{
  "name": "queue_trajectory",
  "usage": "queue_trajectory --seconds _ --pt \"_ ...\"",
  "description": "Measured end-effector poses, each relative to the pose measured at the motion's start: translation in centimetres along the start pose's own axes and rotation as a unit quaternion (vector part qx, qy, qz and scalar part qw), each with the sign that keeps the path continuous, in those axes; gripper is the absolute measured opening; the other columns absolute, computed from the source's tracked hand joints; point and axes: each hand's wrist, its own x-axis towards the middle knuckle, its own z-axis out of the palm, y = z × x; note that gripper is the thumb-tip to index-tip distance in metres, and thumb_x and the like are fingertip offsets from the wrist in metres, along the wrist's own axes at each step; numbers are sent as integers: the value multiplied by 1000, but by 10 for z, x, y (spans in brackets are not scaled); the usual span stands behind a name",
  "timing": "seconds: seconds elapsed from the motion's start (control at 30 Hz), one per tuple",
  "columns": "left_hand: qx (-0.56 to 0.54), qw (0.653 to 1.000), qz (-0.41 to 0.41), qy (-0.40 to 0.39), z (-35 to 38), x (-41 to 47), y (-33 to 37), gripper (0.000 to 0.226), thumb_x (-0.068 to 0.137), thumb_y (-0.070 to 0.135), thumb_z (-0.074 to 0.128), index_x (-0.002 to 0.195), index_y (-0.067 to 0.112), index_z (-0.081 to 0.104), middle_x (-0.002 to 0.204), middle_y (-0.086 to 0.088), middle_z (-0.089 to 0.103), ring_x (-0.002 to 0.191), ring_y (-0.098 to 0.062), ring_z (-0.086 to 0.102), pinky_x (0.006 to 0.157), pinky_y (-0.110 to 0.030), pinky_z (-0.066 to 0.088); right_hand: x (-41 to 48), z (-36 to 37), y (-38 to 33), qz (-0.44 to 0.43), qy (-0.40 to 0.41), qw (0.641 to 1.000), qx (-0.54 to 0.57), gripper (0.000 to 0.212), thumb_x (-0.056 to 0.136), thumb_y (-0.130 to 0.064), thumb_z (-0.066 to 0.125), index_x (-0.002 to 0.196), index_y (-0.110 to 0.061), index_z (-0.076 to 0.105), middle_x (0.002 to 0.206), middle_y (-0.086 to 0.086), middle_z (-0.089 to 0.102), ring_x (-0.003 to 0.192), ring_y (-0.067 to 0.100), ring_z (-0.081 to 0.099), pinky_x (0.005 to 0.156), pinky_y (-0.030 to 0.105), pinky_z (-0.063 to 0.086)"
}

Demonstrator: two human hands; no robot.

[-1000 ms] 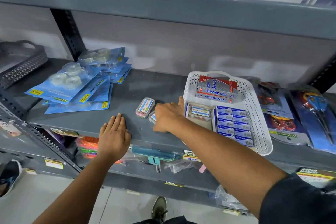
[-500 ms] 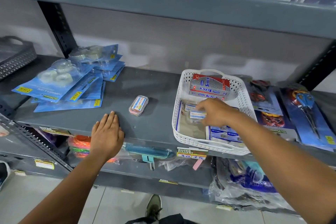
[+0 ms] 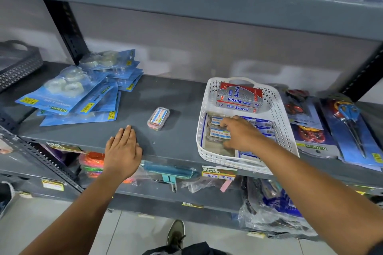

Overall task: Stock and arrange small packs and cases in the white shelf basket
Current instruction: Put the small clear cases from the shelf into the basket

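- White perforated plastic forms the basket (image 3: pixel 281 122) on the grey shelf (image 3: pixel 182 97); the right hand (image 3: pixel 240 134) reaches into its front left part.
- The right fingers (image 3: pixel 227 124) lie curled over two small clear cases (image 3: pixel 217 133) with blue-and-white labels, set one behind the other; whether they grip one cannot be told.
- A third clear case (image 3: pixel 158 118) lies alone on the shelf, left of the basket, well apart from both hands.
- One red-and-silver box (image 3: pixel 240 97) reading "Softek" sits at the basket's back; a block of small blue packs (image 3: pixel 262 125) fills the right side, count unclear.
- The left hand (image 3: pixel 123 151) rests flat on the shelf's front edge, its fingers straight and together, holding nothing.
- Blue tape cards (image 3: pixel 68 93) marked "D'Homes" are heaped at left.
- A shelf tag (image 3: pixel 219 173) reads "SUPER MARKET".
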Motion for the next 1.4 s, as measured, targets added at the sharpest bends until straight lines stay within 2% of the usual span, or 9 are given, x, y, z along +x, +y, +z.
queue_trajectory --seconds 0.23,0.53,0.67,0.77,0.83,0.93,1.17,1.3,1.4 --pt "2 1000 -7 -21 -2 0 2 61 95 37 15 150 12 11 161 -4 6 149 -22 3 119 -41 3 30 -35 -39 -81 104 985 107 42 80 -23 69 121 -23 59 123 4 61 113 22 57 97 38 47" --pt "-5 1000 -6 -19 -1 1 -2 82 78 49 -3 150 13 12 161 -3 8 149 -22 4 119 -40 4 89 -7 -137 -226 -36 972 -51 49 79 -13 62 123 -34 59 129 -1 57 120 28 50 103 43 42" --pt "0 1000 -3 -11 -1 1 0 80 80 47 -3 150 12 13 161 -3 9 149 -22 5 119 -39 4 103 5 -157 -180 -40 980 -81 52 79 -26 66 129 -30 53 129 11 47 119 36 51 101 43 44" --pt "-5 1000 -1 -6 -1 1 0 78 81 46 2 149 10 19 160 -5 15 148 -25 10 118 -41 8 104 12 -166 -155 -76 983 -61 52 84 -44 52 136 -39 46 139 14 36 125 40 47 105 44 41" --pt "-6 1000 -1 -2 0 1 0 76 82 44 5 147 9 24 159 -7 20 147 -27 15 118 -43 12 102 16 -169 -159 -78 982 -57 40 86 -49 45 123 -40 57 135 10 37 117 38 51 101 45 44" --pt "-4 1000 -2 0 0 2 0 76 83 44 7 147 8 25 158 -8 22 147 -28 17 117 -44 14 98 22 -169 -159 -37 986 -21 20 84 -40 59 100 -28 62 121 8 39 100 36 57 85 39 49" --pt "6 1000 -1 -2 1 2 -1 75 83 44 5 148 10 23 159 -7 20 147 -27 15 118 -44 13 87 18 -158 -112 -3 994 10 49 78 -11 67 120 -12 41 121 15 58 105 38 60 72 38 46" --pt "-2 1000 -1 5 3 3 -2 76 83 44 6 147 9 27 158 -7 23 147 -28 18 117 -45 15 72 -15 -140 -125 27 989 75 68 77 -19 70 137 -23 37 132 9 56 114 34 57 90 38 51" --pt "2 1000 0 1 3 3 -2 79 81 47 1 148 10 22 159 -6 18 148 -26 13 118 -44 12 49 -49 -110 -154 42 985 69 66 74 -19 75 133 -24 47 130 3 61 113 27 58 93 33 49"
